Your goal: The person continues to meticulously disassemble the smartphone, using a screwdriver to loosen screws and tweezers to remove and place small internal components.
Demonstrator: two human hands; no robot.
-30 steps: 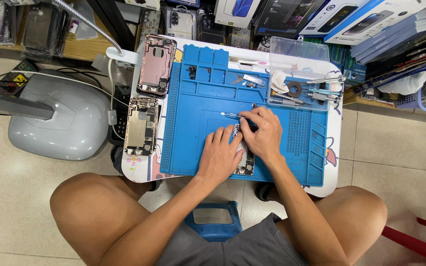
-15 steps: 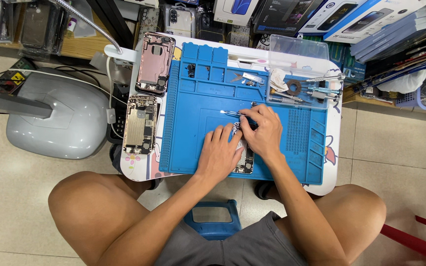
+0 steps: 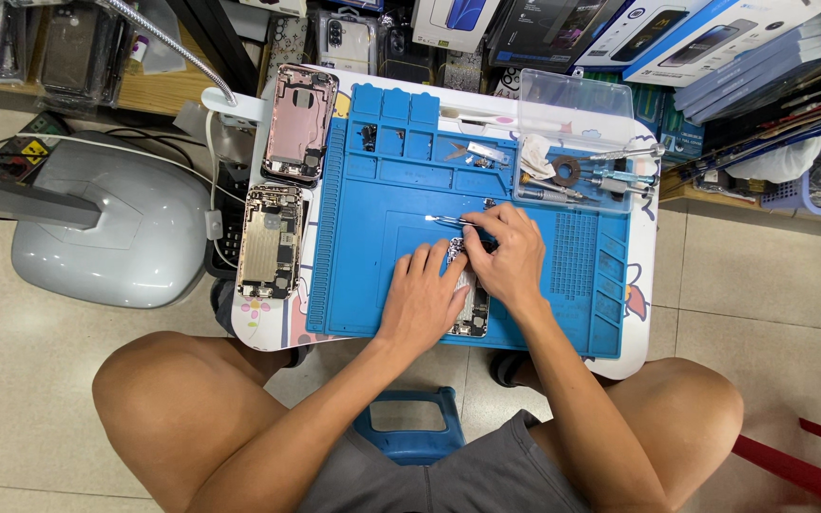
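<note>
Both forearms reach forward from the knees and meet over the middle of a blue mat [image 3: 372,275]. The left hand [image 3: 425,299] lies palm down, fingers spread and flat, pressing on an opened phone [image 3: 472,309] that sits on the mat's near centre, mostly hidden under the two hands. The right hand [image 3: 510,252] is curled just beside it, touching the left fingertips, its fingers pinched together on thin tweezers [image 3: 448,220] whose bright tip points left over the mat; the wrist bends inward over the phone's far end. The mat covers most of a small white table [image 3: 643,285] with cartoon figures printed at its near corners. On the table's left strip, off the mat, lie two more phone shells: a pink one [image 3: 301,123] far and a gold-grey one [image 3: 271,237] nearer, so three opened phones in all. At the far right of the mat a clear tray [image 3: 577,95] holds several screwdrivers and a dark ring-shaped part. A grey dome-shaped appliance [image 3: 111,228] stands on the tiled floor [image 3: 762,275] to the left, and a lamp neck arcs over the far left corner. Boxes [image 3: 686,47] and phone cases crowd the shelf beyond. A blue stool [image 3: 410,423] shows between the bare knees.
</note>
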